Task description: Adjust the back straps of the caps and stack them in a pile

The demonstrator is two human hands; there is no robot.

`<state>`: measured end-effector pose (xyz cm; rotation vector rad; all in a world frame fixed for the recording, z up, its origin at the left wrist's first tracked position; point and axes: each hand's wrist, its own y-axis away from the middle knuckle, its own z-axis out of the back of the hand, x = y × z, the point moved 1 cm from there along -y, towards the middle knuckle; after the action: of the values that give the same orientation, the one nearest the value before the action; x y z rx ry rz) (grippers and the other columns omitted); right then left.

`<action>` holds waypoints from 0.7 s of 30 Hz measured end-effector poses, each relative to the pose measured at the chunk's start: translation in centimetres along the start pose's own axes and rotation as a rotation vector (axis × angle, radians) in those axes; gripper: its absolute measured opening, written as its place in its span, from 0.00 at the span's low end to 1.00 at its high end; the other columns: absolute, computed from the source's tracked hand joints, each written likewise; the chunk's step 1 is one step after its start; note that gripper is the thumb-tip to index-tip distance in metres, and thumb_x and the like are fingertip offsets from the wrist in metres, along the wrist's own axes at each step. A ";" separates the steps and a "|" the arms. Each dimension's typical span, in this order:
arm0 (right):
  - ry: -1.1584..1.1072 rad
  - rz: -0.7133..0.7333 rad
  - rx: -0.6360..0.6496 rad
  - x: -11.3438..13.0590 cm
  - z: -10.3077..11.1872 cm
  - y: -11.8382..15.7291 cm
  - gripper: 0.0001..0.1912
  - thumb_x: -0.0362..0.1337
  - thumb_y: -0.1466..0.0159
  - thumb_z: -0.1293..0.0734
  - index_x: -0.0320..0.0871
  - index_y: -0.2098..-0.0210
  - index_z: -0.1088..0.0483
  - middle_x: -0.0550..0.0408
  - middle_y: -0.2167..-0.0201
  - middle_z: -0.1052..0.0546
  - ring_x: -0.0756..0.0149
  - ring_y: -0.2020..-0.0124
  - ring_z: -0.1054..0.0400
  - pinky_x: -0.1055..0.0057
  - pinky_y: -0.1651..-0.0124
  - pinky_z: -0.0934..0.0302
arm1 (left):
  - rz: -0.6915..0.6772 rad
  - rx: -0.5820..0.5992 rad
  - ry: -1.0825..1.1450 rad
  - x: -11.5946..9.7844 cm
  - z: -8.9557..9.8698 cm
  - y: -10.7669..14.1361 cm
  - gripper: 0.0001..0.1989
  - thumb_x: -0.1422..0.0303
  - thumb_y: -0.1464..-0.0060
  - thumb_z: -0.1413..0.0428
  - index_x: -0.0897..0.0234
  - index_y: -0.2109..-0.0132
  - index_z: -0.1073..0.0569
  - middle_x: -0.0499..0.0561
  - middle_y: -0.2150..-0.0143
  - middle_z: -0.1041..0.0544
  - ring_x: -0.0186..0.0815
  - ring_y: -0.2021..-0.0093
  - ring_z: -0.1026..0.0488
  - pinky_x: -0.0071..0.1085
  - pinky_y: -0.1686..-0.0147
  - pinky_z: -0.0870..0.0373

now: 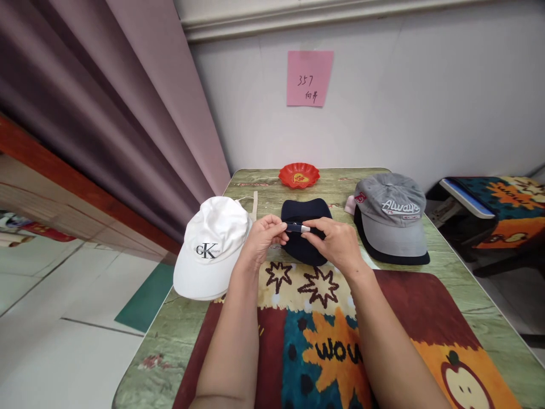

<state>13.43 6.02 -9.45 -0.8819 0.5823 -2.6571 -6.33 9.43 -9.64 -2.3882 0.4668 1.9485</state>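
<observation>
A dark navy cap [305,209] lies on the table in front of me, its strap side turned toward me. With thumb and fingers, my left hand [264,237] pinches the left part of the cap's dark strap [293,227]. My right hand [338,241] pinches the strap's right part, where a small whitish piece shows at the fingertips. Beside my left forearm rests a white cap [213,238] with black letters. To the right, a grey cap [392,213] with white lettering and a dark brim edge sits upright. My fingers cover parts of the strap.
A red scalloped dish [298,175] stands at the table's back edge. A colourful patterned mat [323,341] covers the front of the green table [147,341]. On the wall hangs a pink note [310,79]; a purple curtain [140,102] hangs at left. Another surface with patterned cloth [517,199] stands at right.
</observation>
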 end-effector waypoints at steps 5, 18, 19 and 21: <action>-0.104 -0.029 0.045 -0.4 0.2 -0.1 0.20 0.39 0.37 0.27 0.51 0.46 0.24 0.55 0.55 0.17 0.58 0.55 0.22 0.64 0.53 0.34 | -0.038 -0.071 -0.025 0.1 0.2 -0.1 0.18 0.62 0.58 0.31 0.65 0.66 0.30 0.48 0.78 0.23 0.29 0.80 0.28 0.24 0.76 0.31; -0.411 -0.221 0.258 -3.5 2.2 0.3 0.13 0.41 0.42 0.28 0.47 0.57 0.21 0.56 0.62 0.17 0.60 0.62 0.25 0.66 0.58 0.35 | -0.084 -0.124 -0.162 -0.1 -0.1 0.0 0.13 0.66 0.56 0.35 0.65 0.63 0.26 0.44 0.77 0.28 0.29 0.77 0.29 0.24 0.76 0.33; -0.413 -0.227 0.253 -3.5 2.3 0.3 0.13 0.41 0.42 0.28 0.46 0.58 0.20 0.56 0.63 0.17 0.60 0.62 0.25 0.66 0.58 0.35 | -0.089 -0.124 -0.175 0.0 -0.1 0.0 0.12 0.67 0.55 0.36 0.65 0.63 0.26 0.44 0.77 0.28 0.29 0.77 0.30 0.24 0.76 0.34; -0.406 -0.242 0.242 -3.5 2.4 0.3 0.12 0.41 0.43 0.28 0.46 0.60 0.20 0.57 0.65 0.18 0.61 0.63 0.26 0.67 0.59 0.36 | -0.101 -0.125 -0.203 0.0 -0.1 0.0 0.10 0.67 0.54 0.37 0.65 0.62 0.25 0.45 0.77 0.28 0.29 0.77 0.31 0.24 0.77 0.35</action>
<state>17.68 6.38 -9.60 -1.4356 0.0582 -2.5605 -6.23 9.45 -9.62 -2.1981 0.2178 2.2030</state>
